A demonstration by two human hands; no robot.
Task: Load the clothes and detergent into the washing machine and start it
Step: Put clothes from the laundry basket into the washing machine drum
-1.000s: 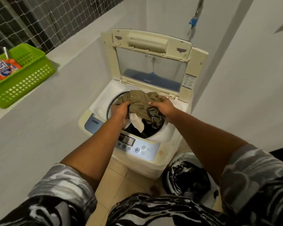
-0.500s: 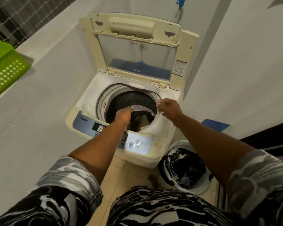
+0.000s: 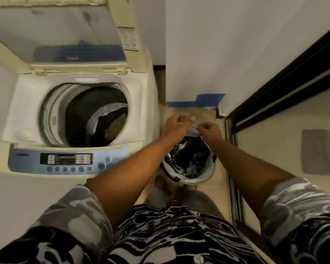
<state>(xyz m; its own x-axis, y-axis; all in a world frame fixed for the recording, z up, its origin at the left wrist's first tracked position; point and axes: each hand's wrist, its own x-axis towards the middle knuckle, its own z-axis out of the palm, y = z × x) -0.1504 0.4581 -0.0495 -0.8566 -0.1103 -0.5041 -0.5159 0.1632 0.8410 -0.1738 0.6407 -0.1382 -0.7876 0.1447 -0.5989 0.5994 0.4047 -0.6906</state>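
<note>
Now, left hand [image 3: 176,123], right hand [image 3: 210,131], both curled above one bucket [image 3: 204,180], hold unclear, one washer [image 3: 27,103] open.

Drum hole [image 3: 80,115]: wide open in the washing machine [image 3: 27,103], left of the middle; clothes [image 3: 115,126] lie low inside, so there is room to reach down.
Lid [image 3: 65,29]: stands up at the upper left and blocks the back.
Bucket [image 3: 191,181]: open on top, squeezed between the machine and the dark door frame [image 3: 286,80] on the right, wall [image 3: 236,44] behind.
</note>
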